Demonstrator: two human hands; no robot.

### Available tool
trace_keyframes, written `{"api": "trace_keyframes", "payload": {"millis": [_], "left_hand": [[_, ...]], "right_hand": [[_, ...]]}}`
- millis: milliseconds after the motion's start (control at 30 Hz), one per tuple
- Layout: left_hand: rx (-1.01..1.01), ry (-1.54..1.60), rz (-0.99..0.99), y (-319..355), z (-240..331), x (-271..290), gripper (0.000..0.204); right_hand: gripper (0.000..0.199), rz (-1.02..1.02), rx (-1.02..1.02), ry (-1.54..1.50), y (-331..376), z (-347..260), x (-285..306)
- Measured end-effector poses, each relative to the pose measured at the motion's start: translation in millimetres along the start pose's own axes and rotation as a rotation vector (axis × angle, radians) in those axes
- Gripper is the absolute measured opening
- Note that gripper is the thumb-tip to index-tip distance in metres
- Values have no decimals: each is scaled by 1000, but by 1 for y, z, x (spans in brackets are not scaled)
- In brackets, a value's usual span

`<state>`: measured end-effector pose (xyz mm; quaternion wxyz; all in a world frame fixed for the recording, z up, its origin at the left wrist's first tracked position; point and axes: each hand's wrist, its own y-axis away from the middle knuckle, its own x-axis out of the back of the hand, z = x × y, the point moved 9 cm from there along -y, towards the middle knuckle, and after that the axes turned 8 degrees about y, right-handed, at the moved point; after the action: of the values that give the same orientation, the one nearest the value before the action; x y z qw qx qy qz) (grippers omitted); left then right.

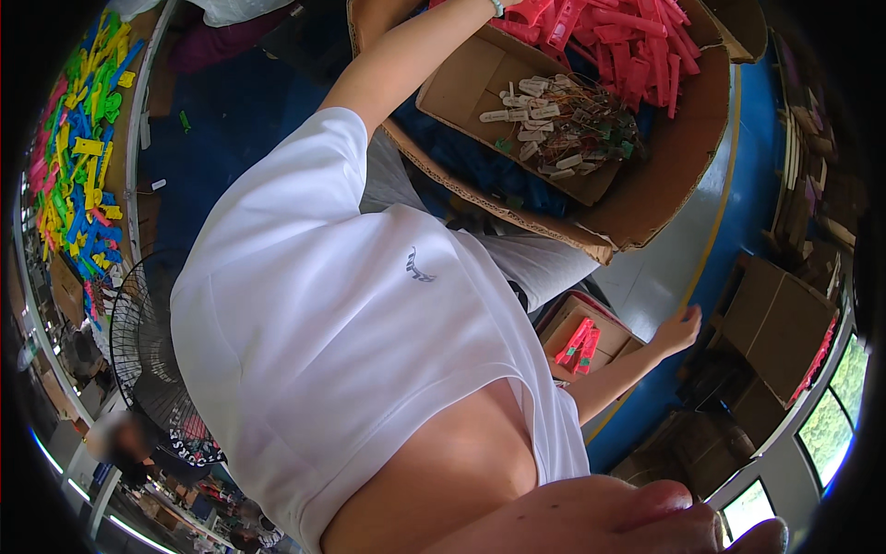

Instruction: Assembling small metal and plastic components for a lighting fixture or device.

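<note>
My left forearm reaches up to the top edge, a bracelet at its wrist; the left hand lies outside the picture. Nearest to it are pinkish-red plastic pieces (637, 46) heaped in a large cardboard box (678, 175). Inside that box, a shallow cardboard tray (457, 88) holds a tangle of white plastic parts with thin wires and small green boards (563, 125). My right hand (678, 331) is held out at the right with fingers curled; whether it holds anything is hidden. Left of it, a smaller box (620, 340) contains several red plastic pieces (579, 346) with green bits.
Blue pieces (489, 171) lie below the tray. A table at the far left bears many yellow, green, blue and pink plastic pieces (88, 148). A black fan (138, 342) stands behind my left side, near another person (125, 443). Cardboard boxes (771, 314) are stacked at right.
</note>
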<state>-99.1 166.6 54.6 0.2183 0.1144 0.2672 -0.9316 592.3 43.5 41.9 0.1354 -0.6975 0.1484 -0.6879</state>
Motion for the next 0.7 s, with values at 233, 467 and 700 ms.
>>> {"api": "trace_keyframes", "payload": {"millis": [233,467,700], "left_hand": [[298,-196,-253,49,-34,-48,26],[337,-1009,-1029,164,-92,-64,47],[75,-1255,-1648,222,-113,-24,50]], "right_hand": [[21,-281,590,-493,-101,-315,19],[38,-446,551,-135,-160,-335,-220],[32,-530,468,-230,-145,-345,-215]]}}
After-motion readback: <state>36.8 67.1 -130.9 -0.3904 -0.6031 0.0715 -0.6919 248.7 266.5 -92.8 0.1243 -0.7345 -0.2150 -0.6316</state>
